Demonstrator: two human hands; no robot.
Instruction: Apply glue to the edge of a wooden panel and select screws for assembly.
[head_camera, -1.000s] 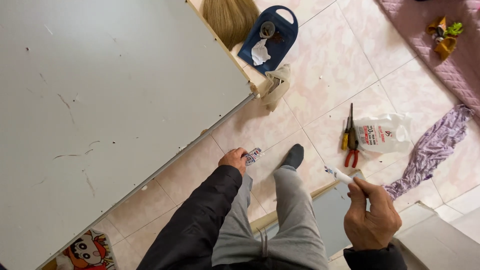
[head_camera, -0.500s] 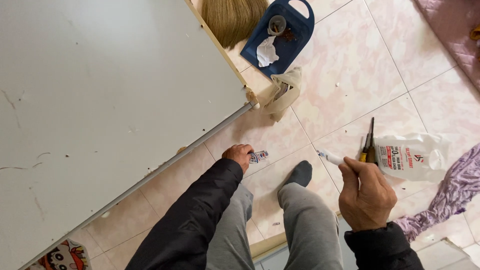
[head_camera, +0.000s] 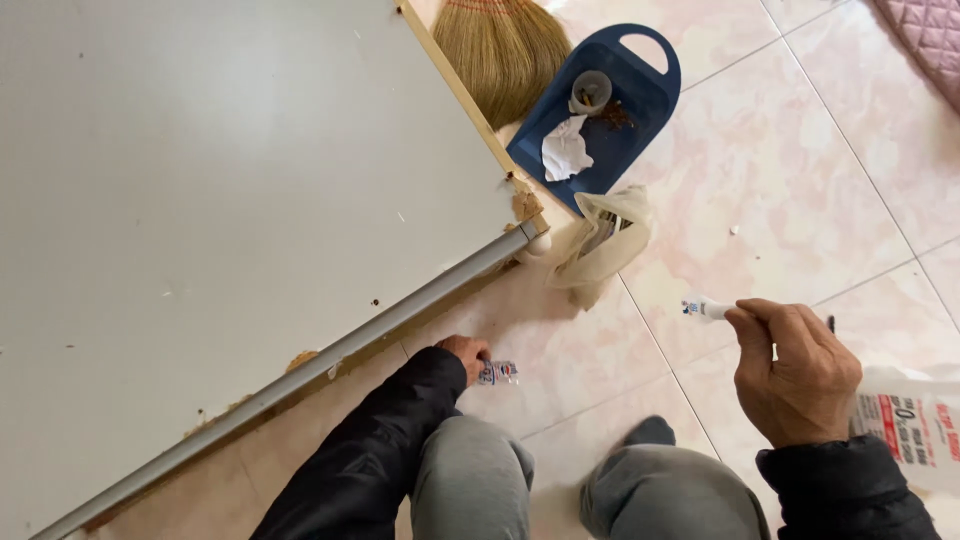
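Your left hand (head_camera: 466, 354) is mostly tucked behind your own black sleeve (head_camera: 375, 450), so only the knuckles show, and whatever small printed packet (head_camera: 497, 373) it pinches beside the white panel (head_camera: 230, 190) is too tiny to make out. The panel itself runs off the top and left edges. Your right hand (head_camera: 795, 370) swallows most of the small white tube (head_camera: 706, 309), only the tip pokes out. Right of that hand, a white plastic bag (head_camera: 915, 425) is cut by the frame edge. Above the panel's corner, the broom (head_camera: 505, 50) loses its handle at the top edge.
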